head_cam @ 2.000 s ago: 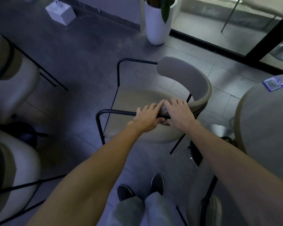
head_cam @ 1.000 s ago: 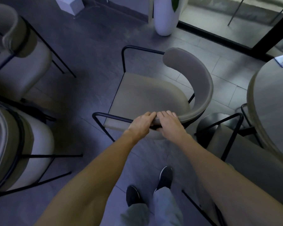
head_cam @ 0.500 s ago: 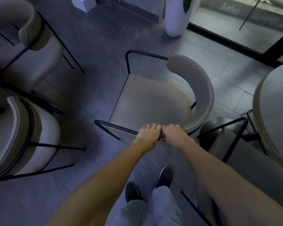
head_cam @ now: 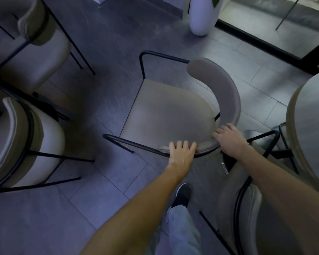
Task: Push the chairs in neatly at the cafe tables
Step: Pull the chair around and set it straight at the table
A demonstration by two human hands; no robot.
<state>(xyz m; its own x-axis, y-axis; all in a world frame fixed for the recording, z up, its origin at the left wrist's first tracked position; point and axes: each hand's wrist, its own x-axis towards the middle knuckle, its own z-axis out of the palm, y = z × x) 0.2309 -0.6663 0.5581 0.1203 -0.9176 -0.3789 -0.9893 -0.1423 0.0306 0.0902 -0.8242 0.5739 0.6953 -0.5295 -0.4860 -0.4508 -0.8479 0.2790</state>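
Observation:
A beige padded chair (head_cam: pixel 166 115) with a curved backrest and thin black metal frame stands on the tiled floor in the middle of the view, its seat facing left, away from the round cafe table (head_cam: pixel 313 126) at the right edge. My left hand (head_cam: pixel 181 150) grips the near end of the backrest where it meets the black armrest bar. My right hand (head_cam: pixel 228 138) holds the backrest's curve a little further right. Both hands are closed over the chair's rim.
Two more beige chairs (head_cam: pixel 22 140) (head_cam: pixel 31 45) stand close on the left. Another chair (head_cam: pixel 250 208) sits tucked at the round table by my right arm. A white planter (head_cam: pixel 201 15) and a glass door frame (head_cam: pixel 265 43) lie beyond. My feet are just behind the chair.
My hands, side by side on the backrest end before, have spread apart; the right one slid further along the curve. The view has shifted right and the chair sits closer to the table.

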